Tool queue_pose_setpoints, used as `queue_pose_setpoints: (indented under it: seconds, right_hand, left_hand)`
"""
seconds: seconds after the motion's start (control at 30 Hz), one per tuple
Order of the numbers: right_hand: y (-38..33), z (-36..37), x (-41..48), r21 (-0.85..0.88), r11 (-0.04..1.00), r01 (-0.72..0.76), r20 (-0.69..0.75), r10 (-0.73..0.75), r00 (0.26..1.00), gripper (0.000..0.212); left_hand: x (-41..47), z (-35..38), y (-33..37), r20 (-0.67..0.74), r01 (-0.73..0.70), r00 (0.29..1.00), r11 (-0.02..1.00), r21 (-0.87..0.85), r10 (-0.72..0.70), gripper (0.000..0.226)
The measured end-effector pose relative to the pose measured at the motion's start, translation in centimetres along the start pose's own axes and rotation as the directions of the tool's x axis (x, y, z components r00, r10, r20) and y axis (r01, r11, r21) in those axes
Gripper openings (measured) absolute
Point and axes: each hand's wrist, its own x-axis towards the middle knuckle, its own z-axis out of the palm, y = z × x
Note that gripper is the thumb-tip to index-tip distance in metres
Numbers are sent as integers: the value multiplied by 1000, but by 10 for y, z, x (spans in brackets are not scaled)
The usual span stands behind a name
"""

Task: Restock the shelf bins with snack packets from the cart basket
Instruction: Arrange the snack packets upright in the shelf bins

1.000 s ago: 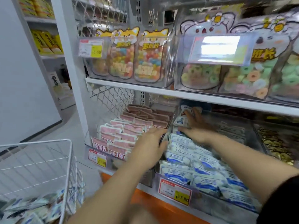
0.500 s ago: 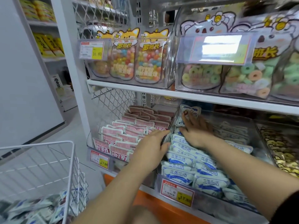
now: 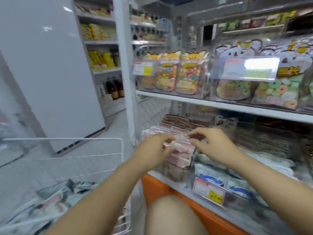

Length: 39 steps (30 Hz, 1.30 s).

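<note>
Store shelving stands ahead, basket (image 3: 67, 139) at left holding loose packets (image 3: 55, 204). Left hand (image 3: 155, 150) curls onto binned pink packets (image 3: 181, 150), grip indeterminate through blur; right hand (image 3: 215, 146) hovers loosely curled, empty. Packets judged light, soft, slippery: pinch sealed edges.

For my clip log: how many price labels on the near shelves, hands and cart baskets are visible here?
price labels: 3
Hands, left hand and right hand: 2
cart basket: 1
Total: 6
</note>
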Motion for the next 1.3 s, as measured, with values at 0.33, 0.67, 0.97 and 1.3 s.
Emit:
queue_pose_setpoints:
  seconds: [0.33, 0.67, 0.97, 1.3]
  right_hand:
    - [-133, 121, 46, 285, 933, 218, 181, -275, 944, 18]
    - [-112, 191, 70, 345, 911, 228, 67, -266, 962, 16]
    - [-115, 189, 71, 408, 891, 201, 70, -250, 966, 17]
    - [-119, 189, 64, 448, 884, 134, 70, -184, 980, 25]
  left_hand:
    - [-97, -93, -129, 50, 348, 926, 897, 273, -375, 23]
    - [-67, -52, -215, 450, 126, 759, 785, 607, -470, 46]
    - [-70, 1, -256, 555, -122, 644, 645, 755, -527, 49]
    - [-59, -65, -201, 347, 31, 852, 700, 714, -391, 30]
